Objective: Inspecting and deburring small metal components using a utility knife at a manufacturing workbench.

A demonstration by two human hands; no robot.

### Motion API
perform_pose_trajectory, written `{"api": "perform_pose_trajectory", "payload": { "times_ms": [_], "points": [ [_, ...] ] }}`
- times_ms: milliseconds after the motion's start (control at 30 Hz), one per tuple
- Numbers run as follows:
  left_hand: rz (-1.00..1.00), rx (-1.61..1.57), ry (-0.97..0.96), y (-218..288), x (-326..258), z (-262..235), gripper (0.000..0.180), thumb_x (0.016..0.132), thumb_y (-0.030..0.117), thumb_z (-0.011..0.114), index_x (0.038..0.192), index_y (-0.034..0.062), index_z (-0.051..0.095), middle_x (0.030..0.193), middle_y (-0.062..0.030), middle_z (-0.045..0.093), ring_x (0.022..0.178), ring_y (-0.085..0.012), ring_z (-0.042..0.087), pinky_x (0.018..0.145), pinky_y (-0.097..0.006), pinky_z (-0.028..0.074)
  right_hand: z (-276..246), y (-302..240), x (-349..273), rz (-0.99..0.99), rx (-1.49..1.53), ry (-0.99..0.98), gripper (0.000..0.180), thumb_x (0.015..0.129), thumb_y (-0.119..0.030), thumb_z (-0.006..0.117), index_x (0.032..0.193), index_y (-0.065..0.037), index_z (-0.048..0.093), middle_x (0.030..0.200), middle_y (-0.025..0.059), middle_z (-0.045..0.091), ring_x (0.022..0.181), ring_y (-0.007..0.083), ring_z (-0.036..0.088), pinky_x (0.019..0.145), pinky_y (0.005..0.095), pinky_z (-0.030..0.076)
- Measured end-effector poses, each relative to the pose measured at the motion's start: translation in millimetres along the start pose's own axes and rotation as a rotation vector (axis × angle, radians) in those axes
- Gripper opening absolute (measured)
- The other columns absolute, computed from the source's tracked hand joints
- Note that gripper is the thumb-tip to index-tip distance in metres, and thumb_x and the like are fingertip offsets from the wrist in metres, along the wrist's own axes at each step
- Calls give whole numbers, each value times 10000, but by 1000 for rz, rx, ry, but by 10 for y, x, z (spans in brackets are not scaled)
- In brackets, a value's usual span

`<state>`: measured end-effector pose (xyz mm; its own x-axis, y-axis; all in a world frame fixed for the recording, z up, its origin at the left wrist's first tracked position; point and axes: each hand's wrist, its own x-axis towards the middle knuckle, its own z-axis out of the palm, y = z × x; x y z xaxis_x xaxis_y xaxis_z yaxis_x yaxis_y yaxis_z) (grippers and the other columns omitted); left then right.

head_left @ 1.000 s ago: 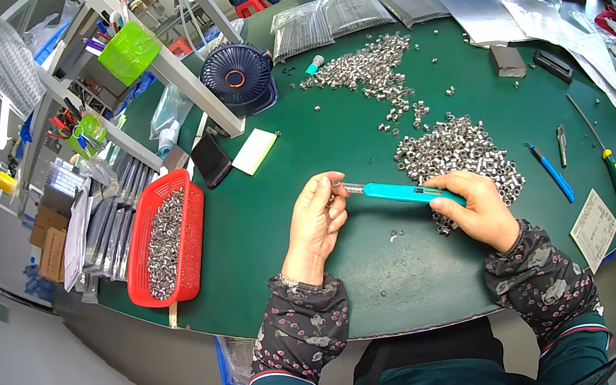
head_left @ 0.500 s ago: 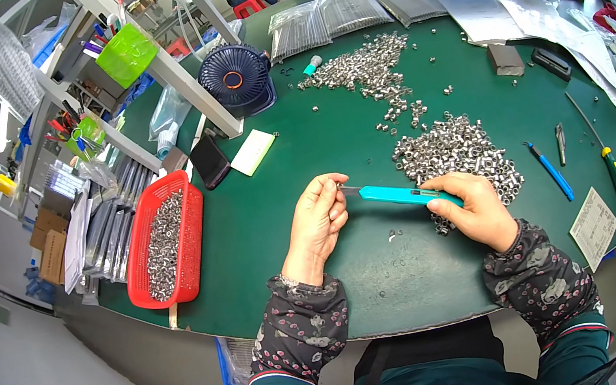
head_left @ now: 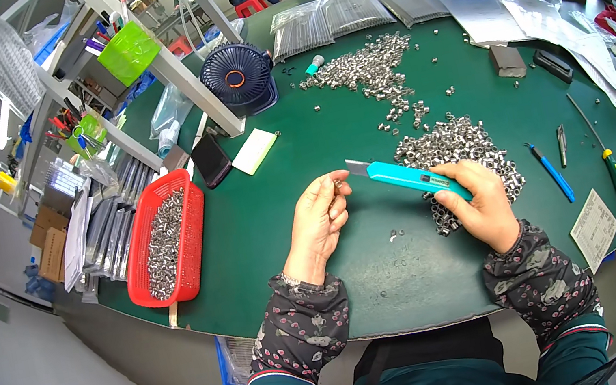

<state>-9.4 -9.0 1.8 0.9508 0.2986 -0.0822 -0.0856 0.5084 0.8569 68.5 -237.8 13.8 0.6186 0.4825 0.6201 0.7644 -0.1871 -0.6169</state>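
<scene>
My right hand [head_left: 479, 203] is closed round a turquoise utility knife [head_left: 414, 178], its blade out and pointing up and left. The blade tip is a little apart from my left hand [head_left: 320, 222], whose thumb and forefinger pinch a small metal ring [head_left: 338, 183], mostly hidden by the fingers. A heap of small silvery metal rings [head_left: 452, 142] lies beyond and beside the knife. Farther back, a second pile of such rings [head_left: 368, 66] spreads over the green table [head_left: 299, 140]. At the left, a red plastic basket [head_left: 197, 241] holds many more.
A black phone [head_left: 212, 160], a yellow notepad [head_left: 254, 151] and a dark fan [head_left: 237, 79] stand at the left. On the right lie a blue pen-like tool [head_left: 551, 172], a screwdriver [head_left: 615, 171] and a paper slip [head_left: 595, 228]. Plastic bags [head_left: 358, 10] line the back.
The knife blade has moved away from the ring in my left hand, and its tip has lifted. My left hand has stayed almost in place.
</scene>
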Motion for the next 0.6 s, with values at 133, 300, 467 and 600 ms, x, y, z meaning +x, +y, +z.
{"api": "perform_pose_trajectory", "payload": {
  "times_ms": [133, 300, 467, 600],
  "points": [
    [-2, -62, -22, 25, -9, 1, 229, 906, 176, 460, 1031, -2, 531, 777, -25, 501, 508, -26, 342, 376, -141, 258, 14, 2, -17, 35, 6, -50, 248, 726, -180, 637, 928, -40, 601, 708, 103, 545, 641, 263, 530, 583, 334, 417],
    [53, -107, -81, -26, 27, -89, 163, 902, 152, 464, 984, 27, 529, 768, -33, 510, 516, -32, 353, 382, -143, 261, 15, 28, -9, 82, 48, -115, 259, 734, -193, 635, 941, -41, 605, 740, 107, 569, 682, 265, 556, 613, 327, 435],
    [33, -125, -91, 4, 23, -66, 137, 896, 140, 474, 957, 32, 531, 761, -33, 510, 526, -36, 366, 384, -148, 262, -2, 16, -7, 147, 100, -174, 263, 740, -201, 636, 941, -34, 606, 756, 111, 579, 689, 259, 569, 622, 323, 444],
    [7, -103, -103, 8, 24, -82, 141, 886, 113, 477, 975, 22, 539, 766, -27, 519, 541, -46, 380, 388, -149, 260, 6, 30, -8, 139, 116, -183, 264, 742, -199, 635, 941, -27, 606, 754, 112, 584, 688, 256, 573, 618, 323, 446]
  ]
}}
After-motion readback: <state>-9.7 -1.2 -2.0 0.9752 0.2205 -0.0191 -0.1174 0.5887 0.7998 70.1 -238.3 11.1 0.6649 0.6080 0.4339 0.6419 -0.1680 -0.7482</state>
